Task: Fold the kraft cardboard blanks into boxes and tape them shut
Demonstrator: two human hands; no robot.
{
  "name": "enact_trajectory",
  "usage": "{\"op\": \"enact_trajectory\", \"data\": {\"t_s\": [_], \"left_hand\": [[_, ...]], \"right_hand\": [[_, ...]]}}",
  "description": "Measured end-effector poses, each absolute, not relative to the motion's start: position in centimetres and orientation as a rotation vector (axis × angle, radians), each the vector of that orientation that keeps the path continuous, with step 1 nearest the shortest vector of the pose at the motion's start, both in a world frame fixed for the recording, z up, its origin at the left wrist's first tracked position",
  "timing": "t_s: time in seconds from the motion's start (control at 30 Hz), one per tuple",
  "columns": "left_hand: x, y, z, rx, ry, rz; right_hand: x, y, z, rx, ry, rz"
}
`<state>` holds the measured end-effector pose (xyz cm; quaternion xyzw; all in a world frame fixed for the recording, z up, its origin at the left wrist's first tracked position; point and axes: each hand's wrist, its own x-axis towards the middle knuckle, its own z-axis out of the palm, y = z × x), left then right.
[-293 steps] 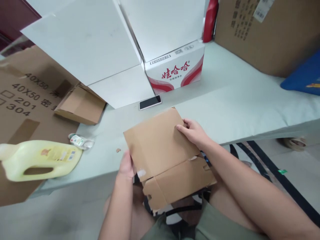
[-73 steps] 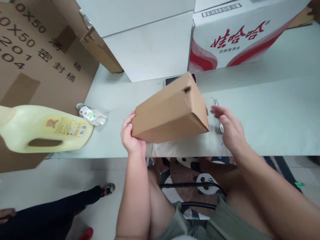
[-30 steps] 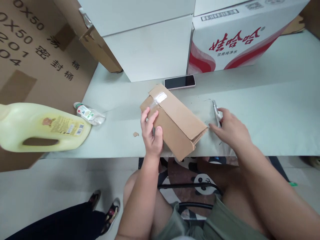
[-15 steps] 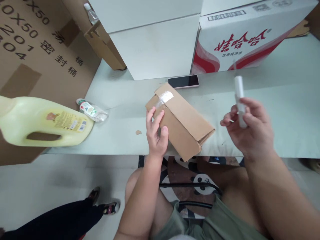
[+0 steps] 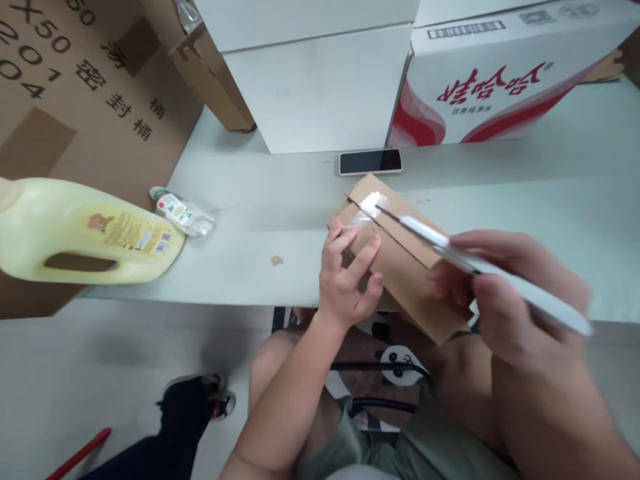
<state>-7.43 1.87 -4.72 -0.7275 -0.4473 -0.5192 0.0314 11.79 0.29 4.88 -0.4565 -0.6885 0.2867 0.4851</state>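
Observation:
A small brown cardboard box [image 5: 400, 260] lies at a slant, its near corner jutting past the table's front edge. Clear shiny tape [image 5: 373, 204] crosses the seam at its far end. My left hand [image 5: 350, 273] rests on the box's left side below the tape, fingers spread and thumb apart. Closed round a slim white utility knife [image 5: 520, 287], my right hand [image 5: 510, 293] is over the box's right side, partly blurred. The knife's thin dark tip points left at the tape; whether it touches cannot be told.
A phone [image 5: 371, 161] lies behind the box, before white cartons [image 5: 320, 93]. To the left are a clear plastic bottle [image 5: 185, 212], a yellow jug [image 5: 90, 230] and a large carton [image 5: 125, 80]. Another person's leg [image 5: 180, 420] shows at lower left.
The box and my left hand have shifted right. My right hand has swung the knife from upright to pointing left, bringing its tip to the tape.

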Motion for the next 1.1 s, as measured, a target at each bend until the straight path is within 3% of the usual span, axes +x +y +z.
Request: {"op": "enact_trajectory", "data": {"t_s": [0.73, 1.1], "left_hand": [[-7.0, 2.2, -4.6, -2.272, -1.387, -1.637], [-7.4, 2.3, -4.9, -2.221, -1.349, -1.699]], "right_hand": [[10.5, 2.0, 4.1, -1.216, -1.989, 0.393], [11.3, 1.3, 0.8, -0.827, -1.262, 0.223]]}}
